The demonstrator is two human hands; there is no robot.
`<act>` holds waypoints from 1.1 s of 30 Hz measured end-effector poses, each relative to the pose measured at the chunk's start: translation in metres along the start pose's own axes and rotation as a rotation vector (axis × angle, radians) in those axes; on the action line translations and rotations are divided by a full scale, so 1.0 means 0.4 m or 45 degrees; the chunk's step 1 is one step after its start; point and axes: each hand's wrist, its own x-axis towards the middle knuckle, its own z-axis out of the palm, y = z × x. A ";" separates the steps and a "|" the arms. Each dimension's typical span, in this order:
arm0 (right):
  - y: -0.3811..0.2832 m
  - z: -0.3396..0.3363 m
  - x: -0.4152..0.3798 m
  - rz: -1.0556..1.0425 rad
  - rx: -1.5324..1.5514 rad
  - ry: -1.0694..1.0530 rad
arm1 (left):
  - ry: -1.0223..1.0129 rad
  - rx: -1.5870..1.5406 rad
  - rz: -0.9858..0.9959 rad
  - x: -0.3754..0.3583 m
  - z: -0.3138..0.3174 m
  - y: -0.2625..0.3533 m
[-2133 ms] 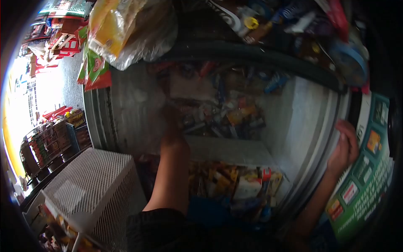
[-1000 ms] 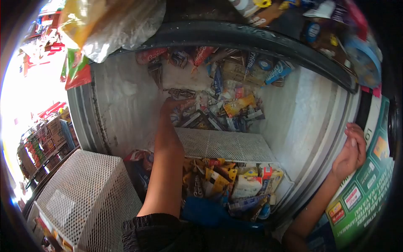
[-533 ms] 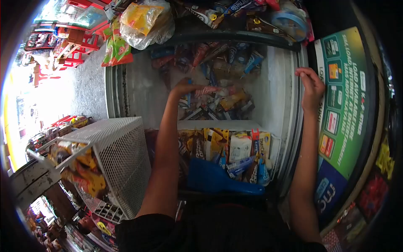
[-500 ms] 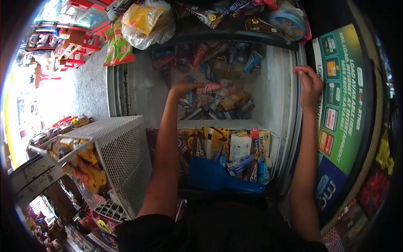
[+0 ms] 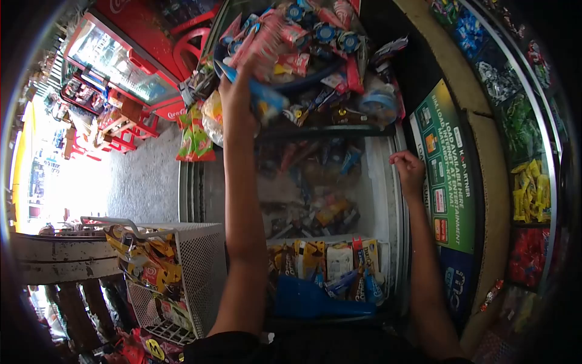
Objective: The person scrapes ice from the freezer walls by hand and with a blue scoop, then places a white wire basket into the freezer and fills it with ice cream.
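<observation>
My left hand (image 5: pixel 236 97) is raised over the far side of the freezer, closed on wrapped ice cream cones: a blue one (image 5: pixel 260 94) and a pink one (image 5: pixel 262 51), both smeared by motion. Right beside them is a dark blue basin (image 5: pixel 306 84) heaped with pink and blue wrapped cones. Below lies the open chest freezer (image 5: pixel 377 188), with more wrapped ice creams (image 5: pixel 330 209) scattered on its frosty floor. My right hand (image 5: pixel 410 173) is at the freezer's right edge, fingers curled in and nothing visible in them.
A blue scoop (image 5: pixel 303 297) lies near me over a row of packed ice creams (image 5: pixel 312 255). To the left stands a white wire basket (image 5: pixel 203 267) of yellow-brown packs. A green sign (image 5: pixel 445 176) lines the right side, and a red drinks fridge (image 5: pixel 130 54) stands far left.
My left hand has lifted cones out of the freezer and moved them up to the basin. The view has tilted up, showing the basin. My right hand's fingers are more curled.
</observation>
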 end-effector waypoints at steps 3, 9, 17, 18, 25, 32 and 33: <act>-0.011 -0.002 0.000 -0.001 -0.037 -0.001 | -0.015 0.192 0.469 0.200 0.065 0.038; -0.005 -0.004 0.003 -0.021 -0.054 0.016 | -0.222 0.965 0.755 0.419 0.165 0.057; 0.002 -0.003 0.004 -0.034 -0.050 0.028 | -0.563 2.712 1.136 0.445 0.326 0.101; 0.005 -0.002 0.005 -0.032 -0.035 0.022 | -0.458 2.367 1.342 0.477 0.306 0.057; 0.006 -0.007 0.004 -0.102 -0.135 0.008 | -0.561 1.507 1.706 0.193 0.230 -0.004; 0.025 -0.007 0.002 -0.025 -0.075 0.011 | -1.365 1.265 1.544 -0.121 -0.096 -0.392; 0.023 -0.006 0.002 -0.021 -0.065 -0.005 | -1.474 1.376 1.479 -0.148 -0.124 -0.444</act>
